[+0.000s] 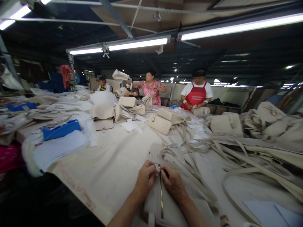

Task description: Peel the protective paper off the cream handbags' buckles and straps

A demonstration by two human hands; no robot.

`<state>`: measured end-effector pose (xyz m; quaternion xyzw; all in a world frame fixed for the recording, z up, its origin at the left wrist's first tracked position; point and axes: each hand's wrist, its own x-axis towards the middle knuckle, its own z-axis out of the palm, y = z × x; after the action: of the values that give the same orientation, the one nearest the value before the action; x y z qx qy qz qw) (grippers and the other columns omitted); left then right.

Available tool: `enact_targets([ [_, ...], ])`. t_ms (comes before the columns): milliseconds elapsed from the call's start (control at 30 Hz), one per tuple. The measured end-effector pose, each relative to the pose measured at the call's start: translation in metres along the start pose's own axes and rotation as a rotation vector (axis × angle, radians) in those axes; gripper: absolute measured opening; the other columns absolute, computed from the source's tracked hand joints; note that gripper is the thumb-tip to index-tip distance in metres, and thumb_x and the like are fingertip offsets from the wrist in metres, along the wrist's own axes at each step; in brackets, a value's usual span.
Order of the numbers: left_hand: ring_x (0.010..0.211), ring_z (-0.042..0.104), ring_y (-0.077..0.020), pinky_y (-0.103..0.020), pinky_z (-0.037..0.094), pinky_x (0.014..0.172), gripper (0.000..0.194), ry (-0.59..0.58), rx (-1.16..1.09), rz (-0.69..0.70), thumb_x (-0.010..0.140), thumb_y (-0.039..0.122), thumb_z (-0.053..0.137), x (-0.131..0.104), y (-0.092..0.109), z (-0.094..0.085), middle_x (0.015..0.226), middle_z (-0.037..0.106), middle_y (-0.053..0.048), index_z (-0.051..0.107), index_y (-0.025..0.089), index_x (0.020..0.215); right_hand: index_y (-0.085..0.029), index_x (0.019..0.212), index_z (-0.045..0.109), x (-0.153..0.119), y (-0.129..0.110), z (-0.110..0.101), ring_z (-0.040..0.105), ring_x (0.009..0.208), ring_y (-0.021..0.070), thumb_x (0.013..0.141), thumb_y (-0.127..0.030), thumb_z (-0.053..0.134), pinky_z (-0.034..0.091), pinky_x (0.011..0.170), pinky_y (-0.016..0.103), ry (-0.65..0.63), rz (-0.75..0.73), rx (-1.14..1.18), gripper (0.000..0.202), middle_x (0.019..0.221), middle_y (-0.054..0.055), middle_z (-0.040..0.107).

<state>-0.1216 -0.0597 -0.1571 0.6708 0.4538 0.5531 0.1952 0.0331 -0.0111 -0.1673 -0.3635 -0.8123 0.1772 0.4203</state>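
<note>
My forearms [125, 205] converge over a beige bag [152, 201] lying on the table [106, 167] before me. My left hand [146, 176], curled, pinches a small white piece [157, 170]; my right hand [172, 180] arches beside the gold zipper's [162, 200] far end, its grip indiscernible.

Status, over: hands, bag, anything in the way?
Left hand, right hand at far end of zipper. Beige bag on table. Loose straps crowding its right side.
</note>
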Motion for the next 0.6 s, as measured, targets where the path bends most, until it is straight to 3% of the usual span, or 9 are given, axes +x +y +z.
enact_targets([
  [133,0.084,0.055,-0.0164,-0.024,0.042,0.075,0.025,-0.023,0.052,0.029,0.072,-0.002,0.044,-0.002,0.0,0.0,0.086,0.055,-0.004,0.061,0.017,0.071,-0.02,0.07,0.061,0.01,-0.003,-0.007,0.062,0.068,0.0209,0.081,-0.026,0.048,0.043,0.067,0.032,-0.002,0.178,-0.015,0.018,0.069,0.004,0.067],
  [233,0.083,0.056,-0.0164,-0.024,0.042,0.074,0.024,-0.015,0.076,0.022,0.073,-0.001,0.044,-0.002,0.001,-0.002,0.086,0.056,-0.005,0.059,0.017,0.069,-0.02,0.07,0.063,0.012,-0.005,-0.016,0.062,0.067,0.0213,0.084,-0.032,0.048,0.045,0.065,0.031,0.011,0.232,-0.006,0.024,0.066,0.004,0.066],
  [400,0.082,0.057,-0.0181,-0.027,0.045,0.076,0.02,-0.01,0.09,-0.033,0.073,0.003,0.047,0.003,0.008,0.001,0.082,0.058,-0.005,0.062,0.017,0.073,-0.022,0.108,0.069,0.0,-0.014,-0.019,0.064,0.081,0.0195,0.087,-0.026,0.046,0.05,0.078,0.032,-0.092,0.072,-0.035,0.03,0.103,0.008,0.066],
  [500,0.09,0.06,-0.02,-0.031,0.048,0.084,0.032,-0.048,0.127,-0.094,0.075,0.005,0.044,0.006,0.016,0.005,0.092,0.063,-0.008,0.066,0.017,0.095,-0.024,0.099,0.071,-0.003,-0.026,-0.016,0.064,0.083,0.0192,0.088,-0.022,0.046,0.051,0.078,0.031,-0.139,0.042,-0.144,0.028,0.1,0.007,0.066],
  [600,0.113,0.056,-0.0223,-0.037,0.043,0.101,0.053,-0.016,0.21,-0.171,0.075,0.008,0.042,-0.004,0.025,0.005,0.12,0.058,-0.014,0.054,0.014,0.127,-0.022,0.098,0.07,0.0,-0.036,-0.03,0.065,0.084,0.0194,0.089,-0.017,0.044,0.051,0.078,0.03,-0.125,-0.022,-0.237,0.028,0.093,0.006,0.068],
])
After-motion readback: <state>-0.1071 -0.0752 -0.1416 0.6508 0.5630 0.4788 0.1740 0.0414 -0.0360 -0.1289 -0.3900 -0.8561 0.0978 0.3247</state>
